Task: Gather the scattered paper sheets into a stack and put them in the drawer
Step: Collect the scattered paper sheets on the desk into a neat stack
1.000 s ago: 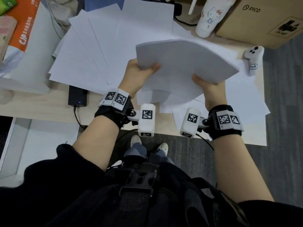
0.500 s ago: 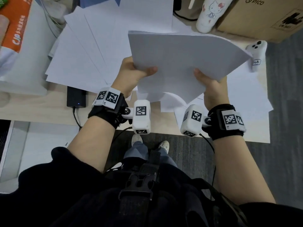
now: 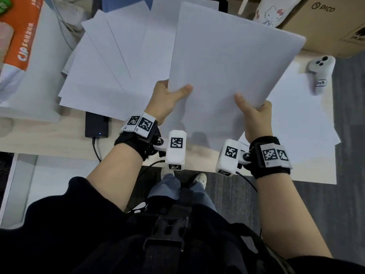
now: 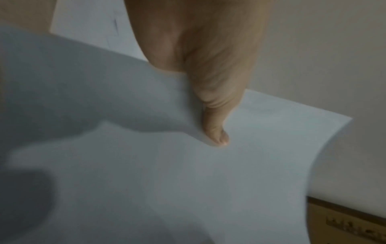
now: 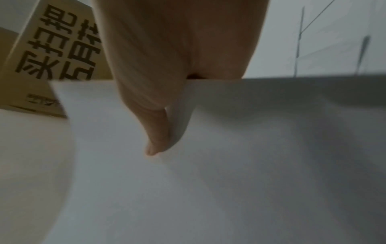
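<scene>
A stack of white paper sheets (image 3: 227,60) is lifted above the desk and tilted up toward me. My left hand (image 3: 167,95) pinches its near left edge, thumb on top. My right hand (image 3: 254,113) pinches the near right corner the same way. In the left wrist view the thumb (image 4: 217,132) presses on the paper (image 4: 229,181); the right wrist view shows the other thumb (image 5: 154,140) on the sheet (image 5: 229,165). More loose sheets (image 3: 110,72) fan out on the desk at the left, and others (image 3: 300,119) lie at the right. No drawer is in view.
A black power brick (image 3: 96,125) with a cable lies by the desk's front edge. A white controller (image 3: 320,70) sits at the right, a cardboard box (image 3: 325,22) and a cartoon-cat bottle (image 3: 270,10) behind it. An orange-and-white package (image 3: 21,42) lies at the left.
Both hands have raised the stack and tipped its far edge upward, so it now faces me more flatly. The grip is unchanged.
</scene>
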`<state>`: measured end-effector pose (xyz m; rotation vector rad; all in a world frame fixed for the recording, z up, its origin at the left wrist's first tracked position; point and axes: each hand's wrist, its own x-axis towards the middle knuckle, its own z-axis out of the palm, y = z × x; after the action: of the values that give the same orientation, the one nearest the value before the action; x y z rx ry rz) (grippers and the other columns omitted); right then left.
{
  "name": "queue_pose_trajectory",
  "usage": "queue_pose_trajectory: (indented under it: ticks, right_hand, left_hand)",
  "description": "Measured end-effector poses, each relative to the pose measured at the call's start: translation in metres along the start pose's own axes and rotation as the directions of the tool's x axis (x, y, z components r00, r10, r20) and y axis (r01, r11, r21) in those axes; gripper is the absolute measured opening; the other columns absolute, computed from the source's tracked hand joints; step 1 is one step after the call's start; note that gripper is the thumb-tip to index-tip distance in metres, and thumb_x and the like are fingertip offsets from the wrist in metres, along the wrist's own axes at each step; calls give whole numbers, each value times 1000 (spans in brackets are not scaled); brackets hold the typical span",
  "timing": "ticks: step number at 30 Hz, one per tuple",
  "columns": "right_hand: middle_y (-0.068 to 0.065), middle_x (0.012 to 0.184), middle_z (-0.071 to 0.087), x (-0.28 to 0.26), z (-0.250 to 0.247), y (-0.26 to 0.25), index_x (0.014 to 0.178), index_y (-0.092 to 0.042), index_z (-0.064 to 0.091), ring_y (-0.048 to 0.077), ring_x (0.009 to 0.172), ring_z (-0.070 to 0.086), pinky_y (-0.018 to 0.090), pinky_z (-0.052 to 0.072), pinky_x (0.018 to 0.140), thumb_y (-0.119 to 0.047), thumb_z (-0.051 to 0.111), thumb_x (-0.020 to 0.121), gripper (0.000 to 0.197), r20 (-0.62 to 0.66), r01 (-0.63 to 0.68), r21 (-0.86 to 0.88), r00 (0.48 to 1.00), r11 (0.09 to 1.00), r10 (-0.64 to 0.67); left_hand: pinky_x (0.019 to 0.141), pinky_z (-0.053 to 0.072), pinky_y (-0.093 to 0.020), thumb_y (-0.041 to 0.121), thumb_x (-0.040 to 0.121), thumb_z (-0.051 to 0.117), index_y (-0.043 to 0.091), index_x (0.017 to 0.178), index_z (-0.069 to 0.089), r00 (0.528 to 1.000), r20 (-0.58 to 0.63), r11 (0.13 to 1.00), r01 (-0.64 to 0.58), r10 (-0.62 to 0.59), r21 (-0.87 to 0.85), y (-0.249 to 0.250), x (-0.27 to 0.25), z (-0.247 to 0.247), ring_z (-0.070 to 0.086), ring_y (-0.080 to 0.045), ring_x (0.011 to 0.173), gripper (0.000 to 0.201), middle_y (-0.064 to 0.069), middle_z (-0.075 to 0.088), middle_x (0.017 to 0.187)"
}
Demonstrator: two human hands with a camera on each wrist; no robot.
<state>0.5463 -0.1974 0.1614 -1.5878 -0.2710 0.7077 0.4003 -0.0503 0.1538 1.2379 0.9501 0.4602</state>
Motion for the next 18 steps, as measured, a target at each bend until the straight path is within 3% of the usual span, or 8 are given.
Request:
queue_pose_trajectory:
  ticks: [3,5,8,13,15,18]
  right_hand:
    - [-6,77,73,11,10,0,84,-12,68,15,77,69,28,56,74,-9,73,78,8,53,-44,-54,997,998,47]
    - [-9,72,72,21,19,4,83,-12,67,12,71,69,26,56,70,-3,69,81,10,83,-82,-100,992,992,90]
    - [-7,68,68,35,29,11,76,-12,65,8,60,64,24,54,62,-1,65,84,14,34,-129,-160,990,979,136]
    - [3,68,57,65,28,21,77,-5,61,6,45,53,18,46,47,-5,65,84,8,-73,-215,-201,976,956,205]
    - [4,68,57,81,25,24,76,-6,60,5,44,53,17,46,46,-3,65,84,10,-93,-235,-211,971,949,220]
    - [4,66,55,103,22,27,70,-8,58,8,46,51,19,45,48,0,64,83,17,-109,-247,-247,968,937,226]
  left_hand:
    - [79,53,-15,15,88,64,10,102,64,999,-48,1000,13,-14,-14,-3,11,-10,65,1,78,15,2,68,92]
    - [80,52,-13,14,88,64,9,106,62,998,-59,1000,20,-20,1,-5,20,-17,64,2,81,19,0,67,100]
    - [89,50,-24,18,90,61,12,111,58,998,-61,995,29,-23,94,-7,36,-22,63,-9,95,21,-1,65,108]
    - [96,47,-33,24,91,58,12,125,50,963,-270,973,80,-19,217,-16,76,-31,55,-14,103,37,1,56,113]
    - [105,39,-33,18,90,58,12,135,40,944,-330,948,96,9,302,-22,95,-37,48,-19,118,49,-4,50,128]
    - [115,20,-36,16,88,58,11,148,19,934,-354,855,150,42,496,-25,123,-40,21,-26,142,72,-9,28,152]
